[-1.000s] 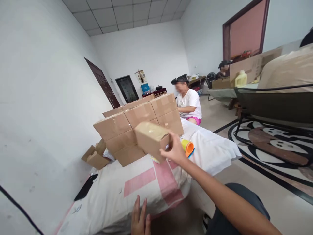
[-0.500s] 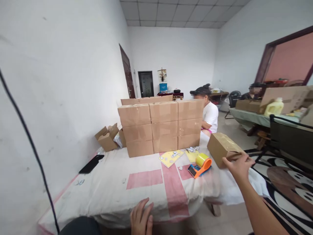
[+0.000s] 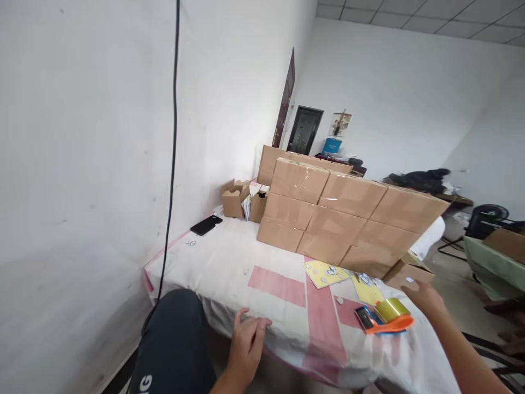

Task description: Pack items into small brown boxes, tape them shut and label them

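My right hand (image 3: 429, 301) is on the near end of a single cardboard box (image 3: 408, 273), thumb on its front and the other fingers partly hidden. That box sits at the right end of a stack of taped cardboard boxes (image 3: 340, 219), close against it; whether they touch I cannot tell. My left hand (image 3: 248, 342) rests at the table's front edge, fingers loosely bent and apart, holding nothing. A tape dispenser (image 3: 385, 320) with an orange handle and yellow tape lies left of my right hand. Yellow patterned sheets (image 3: 324, 273) lie before the stack.
A black phone (image 3: 206, 225) lies by the wall at the left. Behind it stand small opened cardboard boxes (image 3: 235, 200). The cloth-covered table (image 3: 229, 257) ends just past my knee (image 3: 176, 339). A black cable (image 3: 174, 137) hangs at the left. Another table (image 3: 488, 268) stands far right.
My view has turned left and tilted. The single box has shifted with my right hand, away from me and nearer the stack's right end. My left hand stays by the table edge.
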Demonstrator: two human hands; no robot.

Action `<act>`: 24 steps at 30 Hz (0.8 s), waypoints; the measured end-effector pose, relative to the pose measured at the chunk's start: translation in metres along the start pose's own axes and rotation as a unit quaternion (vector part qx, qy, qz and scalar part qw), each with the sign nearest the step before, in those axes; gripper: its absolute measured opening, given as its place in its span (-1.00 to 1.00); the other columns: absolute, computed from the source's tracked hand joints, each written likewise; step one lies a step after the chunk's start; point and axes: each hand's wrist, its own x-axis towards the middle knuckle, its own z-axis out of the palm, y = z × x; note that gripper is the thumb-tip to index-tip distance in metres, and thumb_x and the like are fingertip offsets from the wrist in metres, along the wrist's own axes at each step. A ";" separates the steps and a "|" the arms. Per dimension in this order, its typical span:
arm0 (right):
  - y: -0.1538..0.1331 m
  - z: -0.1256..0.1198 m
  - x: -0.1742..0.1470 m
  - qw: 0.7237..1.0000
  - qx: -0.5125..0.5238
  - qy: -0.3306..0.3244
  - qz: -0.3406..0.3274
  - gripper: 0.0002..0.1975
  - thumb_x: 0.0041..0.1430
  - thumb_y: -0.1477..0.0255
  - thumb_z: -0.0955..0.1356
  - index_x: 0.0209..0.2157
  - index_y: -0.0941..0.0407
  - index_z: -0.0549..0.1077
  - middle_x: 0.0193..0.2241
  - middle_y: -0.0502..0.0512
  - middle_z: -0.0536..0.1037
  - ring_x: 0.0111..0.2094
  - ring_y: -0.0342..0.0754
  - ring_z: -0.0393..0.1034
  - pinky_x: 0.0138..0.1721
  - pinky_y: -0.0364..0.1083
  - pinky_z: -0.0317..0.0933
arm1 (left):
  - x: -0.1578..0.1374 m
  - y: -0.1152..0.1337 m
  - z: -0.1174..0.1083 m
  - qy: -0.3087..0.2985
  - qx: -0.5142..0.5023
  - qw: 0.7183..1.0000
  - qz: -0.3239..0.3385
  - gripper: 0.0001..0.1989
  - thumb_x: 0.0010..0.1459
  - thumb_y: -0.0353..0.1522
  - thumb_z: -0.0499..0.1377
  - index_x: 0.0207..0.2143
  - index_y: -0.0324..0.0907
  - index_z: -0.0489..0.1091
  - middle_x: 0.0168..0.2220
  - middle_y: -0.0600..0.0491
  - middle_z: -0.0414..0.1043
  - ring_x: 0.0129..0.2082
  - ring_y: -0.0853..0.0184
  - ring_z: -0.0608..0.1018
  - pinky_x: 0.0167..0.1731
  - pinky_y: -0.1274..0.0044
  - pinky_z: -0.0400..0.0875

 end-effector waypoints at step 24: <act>-0.665 0.118 -0.068 0.881 0.282 -0.269 -0.268 -0.34 0.07 0.60 0.29 0.24 0.24 0.15 0.08 0.41 0.44 0.14 0.23 0.36 0.11 0.16 0.27 | 0.406 -0.260 -0.034 0.165 0.090 0.919 -0.346 0.34 -0.17 0.05 0.42 0.41 -0.21 -0.33 0.43 -0.44 -0.31 0.42 -0.19 -0.07 0.29 0.11 0.01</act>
